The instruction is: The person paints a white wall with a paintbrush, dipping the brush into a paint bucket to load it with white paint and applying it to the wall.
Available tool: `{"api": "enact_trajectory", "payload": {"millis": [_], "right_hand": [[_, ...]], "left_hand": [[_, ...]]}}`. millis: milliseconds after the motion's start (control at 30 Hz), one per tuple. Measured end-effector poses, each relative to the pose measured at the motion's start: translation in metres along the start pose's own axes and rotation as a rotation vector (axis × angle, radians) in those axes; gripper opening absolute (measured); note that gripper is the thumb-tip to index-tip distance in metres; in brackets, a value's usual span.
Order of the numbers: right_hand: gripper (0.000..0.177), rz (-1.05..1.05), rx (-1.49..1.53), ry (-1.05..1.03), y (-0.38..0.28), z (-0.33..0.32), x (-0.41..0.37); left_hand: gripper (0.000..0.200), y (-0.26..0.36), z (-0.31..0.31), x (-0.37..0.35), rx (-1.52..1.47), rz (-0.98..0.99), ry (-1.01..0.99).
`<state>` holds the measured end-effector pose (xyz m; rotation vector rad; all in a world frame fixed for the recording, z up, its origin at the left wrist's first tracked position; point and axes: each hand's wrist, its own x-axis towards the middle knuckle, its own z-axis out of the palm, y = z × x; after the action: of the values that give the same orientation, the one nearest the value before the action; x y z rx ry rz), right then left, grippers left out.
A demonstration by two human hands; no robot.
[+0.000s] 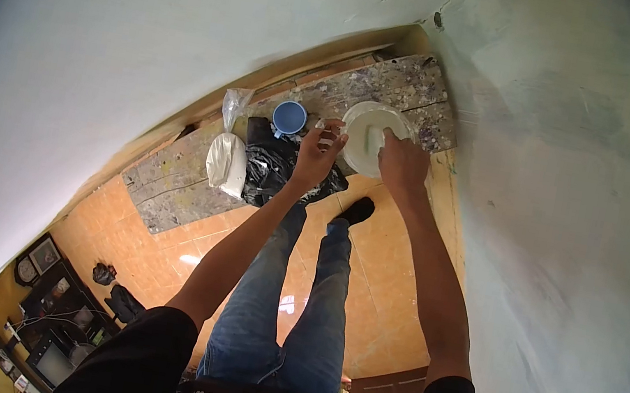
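A round white plastic bucket (360, 108) with a pale, whitish mix inside stands at the right end of a paint-spattered plank. My left hand (316, 159) is at its left side, with the fingers and thumb closed about the rim. Over the bucket's right part, my right hand (403, 165) is closed in a fist. A pale flat tool (374, 140) shows beside its fingers inside the bucket; the grip itself is hidden. Left of my left hand is a blue cup (290, 118), close to a crumpled black plastic bag (270, 166).
The spattered plank (166, 187) runs along the wall, high above an orange tiled floor (392, 284). A clear bag of white powder (227, 163) lies on it. Painted walls (547, 202) meet at the corner. Dark furniture (55, 303) stands below left.
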<state>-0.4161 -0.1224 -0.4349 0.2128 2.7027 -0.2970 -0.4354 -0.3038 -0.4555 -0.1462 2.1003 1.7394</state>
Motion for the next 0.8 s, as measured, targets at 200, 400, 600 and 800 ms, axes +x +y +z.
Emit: {"api": "enact_trajectory", "payload": {"millis": [200, 400, 600, 800], "right_hand": [[0.038, 0.062, 0.011, -0.070, 0.005, -0.003, 0.007], [0.042, 0.185, 0.179, -0.080, 0.016, -0.017, -0.006], [0.048, 0.367, 0.433, 0.044, 0.016, -0.013, -0.041], [0.051, 0.342, 0.596, 0.024, 0.013, -0.009, -0.058]], "left_hand": [[0.022, 0.014, -0.004, -0.002, 0.065, -0.028, -0.018], [0.022, -0.001, 0.000, 0.003, 0.007, -0.002, -0.004], [0.022, 0.003, -0.001, 0.003, 0.043, -0.017, -0.018], [0.022, -0.014, 0.000, 0.006, 0.028, 0.002, -0.025]]}}
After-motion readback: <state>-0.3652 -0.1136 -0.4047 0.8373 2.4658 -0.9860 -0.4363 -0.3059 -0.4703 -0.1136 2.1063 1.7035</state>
